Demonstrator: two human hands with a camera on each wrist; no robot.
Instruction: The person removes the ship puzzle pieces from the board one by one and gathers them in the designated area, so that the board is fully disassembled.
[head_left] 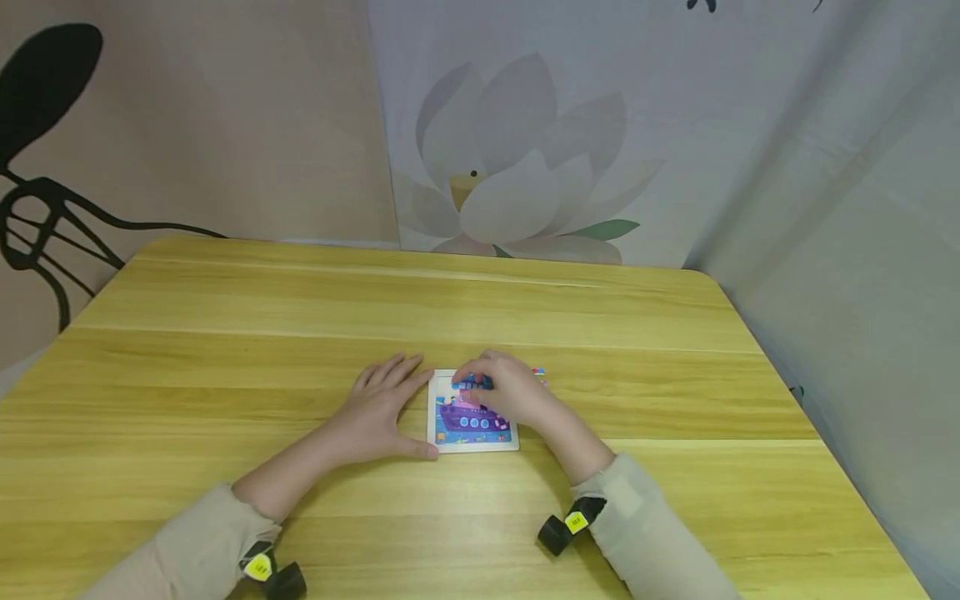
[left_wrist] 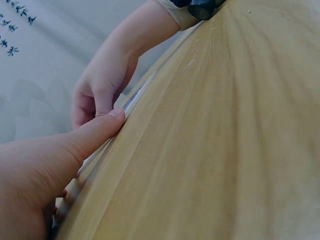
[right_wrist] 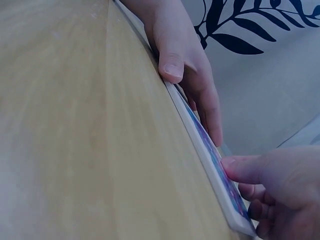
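Note:
A white-framed jigsaw puzzle (head_left: 474, 423) with a purple ship on blue lies flat on the table. My left hand (head_left: 386, 414) spreads beside its left edge. The left thumb (left_wrist: 102, 129) touches the lower left corner, while the fingers reach to the upper left one. Over the upper right part of the puzzle, my right hand (head_left: 504, 390) bends its thumb and fingers round a blue puzzle piece (head_left: 467, 384). In the right wrist view, the right thumb (right_wrist: 245, 169) comes down at the picture's surface, with the other fingers curled. The right hand hides the puzzle's upper right corner.
A few small colourful puzzle pieces (head_left: 539, 372) show just beyond the right hand. The wooden table (head_left: 300, 300) reaches back to a pale curtain (head_left: 525, 150) with a flower print. Each sleeve carries a black wrist camera (head_left: 557, 533).

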